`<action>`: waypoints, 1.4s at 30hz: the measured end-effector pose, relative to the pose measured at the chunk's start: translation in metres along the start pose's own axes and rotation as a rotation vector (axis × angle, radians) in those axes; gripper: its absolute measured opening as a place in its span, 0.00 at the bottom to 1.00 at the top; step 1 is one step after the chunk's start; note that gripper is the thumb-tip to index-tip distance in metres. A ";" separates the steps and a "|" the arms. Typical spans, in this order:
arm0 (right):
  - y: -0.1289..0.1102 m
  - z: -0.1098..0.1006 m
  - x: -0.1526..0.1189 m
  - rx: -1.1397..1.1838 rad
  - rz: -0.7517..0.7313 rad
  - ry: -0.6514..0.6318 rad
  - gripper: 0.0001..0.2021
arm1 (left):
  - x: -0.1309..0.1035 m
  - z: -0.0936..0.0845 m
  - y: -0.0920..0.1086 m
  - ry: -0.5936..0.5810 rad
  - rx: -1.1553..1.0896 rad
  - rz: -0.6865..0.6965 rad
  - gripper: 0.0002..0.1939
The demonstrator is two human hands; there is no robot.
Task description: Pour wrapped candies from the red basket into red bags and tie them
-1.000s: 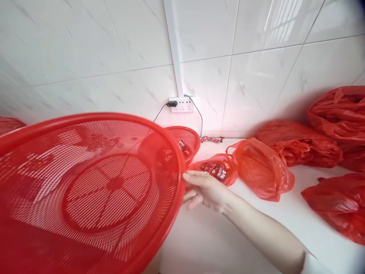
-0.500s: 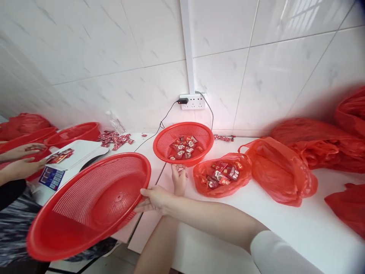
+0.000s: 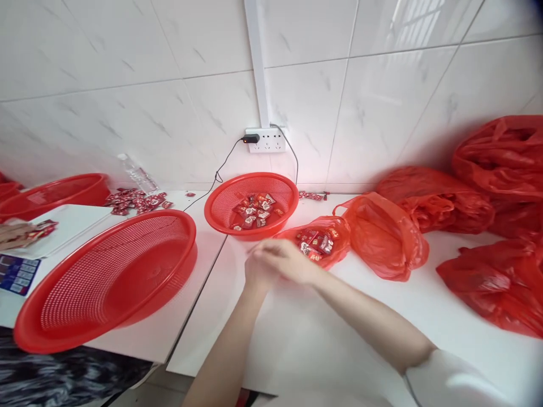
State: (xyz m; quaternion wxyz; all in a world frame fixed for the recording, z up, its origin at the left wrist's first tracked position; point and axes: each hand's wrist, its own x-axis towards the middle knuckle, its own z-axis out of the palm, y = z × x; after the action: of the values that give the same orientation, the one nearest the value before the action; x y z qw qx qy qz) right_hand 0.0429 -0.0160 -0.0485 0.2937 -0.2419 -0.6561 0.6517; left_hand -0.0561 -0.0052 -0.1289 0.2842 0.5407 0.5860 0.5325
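My right hand lies across my left hand, the two touching or overlapping in front of the small red mesh basket. Their fingers are smeared by motion, and nothing shows clearly in either. Small red and dark wrapped packets lie in that basket. Just behind my right hand an open red plastic bag with similar packets is partly covered by the hand. On the left, a large red mesh basket rests tilted at the table edge, apart from my hands.
Another person's hand holds packets over a white scale at left. Loose packets and a clear bottle lie behind. Red bags crowd the right. A power strip with cables is on the wall.
My right hand has let go of the large basket and come over to my left hand. The basket now sits lower. My left hand has left the small basket's rim. The view has shifted right.
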 end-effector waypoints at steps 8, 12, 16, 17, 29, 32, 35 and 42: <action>0.037 -0.170 -0.053 -0.945 0.212 0.924 0.17 | -0.012 0.016 0.023 -0.169 0.647 0.123 0.10; 0.011 -0.197 -0.069 -0.866 0.147 0.880 0.13 | 0.017 0.002 0.060 -0.038 0.287 0.280 0.05; -0.049 -0.190 -0.076 -0.590 -0.416 0.991 0.14 | 0.043 -0.009 0.119 0.208 -0.196 0.391 0.06; -0.063 -0.186 -0.076 -0.527 -0.531 1.020 0.13 | 0.047 -0.010 0.132 0.175 -0.298 0.411 0.07; -0.101 -0.099 -0.067 -0.574 -0.693 0.396 0.13 | 0.015 0.038 0.161 -0.654 -0.068 0.276 0.22; -0.092 -0.107 -0.080 -0.645 -0.631 0.543 0.14 | 0.011 0.041 0.154 -0.602 -0.179 0.099 0.19; -0.080 -0.120 -0.093 -0.597 -0.484 0.391 0.13 | 0.008 0.042 0.148 -0.579 -0.213 -0.064 0.22; -0.060 -0.131 -0.099 -0.324 -0.403 0.335 0.08 | 0.005 0.040 0.147 -0.633 -0.211 -0.205 0.23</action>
State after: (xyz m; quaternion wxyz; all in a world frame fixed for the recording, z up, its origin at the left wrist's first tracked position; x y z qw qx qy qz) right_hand 0.2093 0.0062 0.0011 0.4790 -0.2545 -0.7286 0.4182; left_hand 0.0278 -0.0098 -0.0015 0.5581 0.5851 0.4617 0.3646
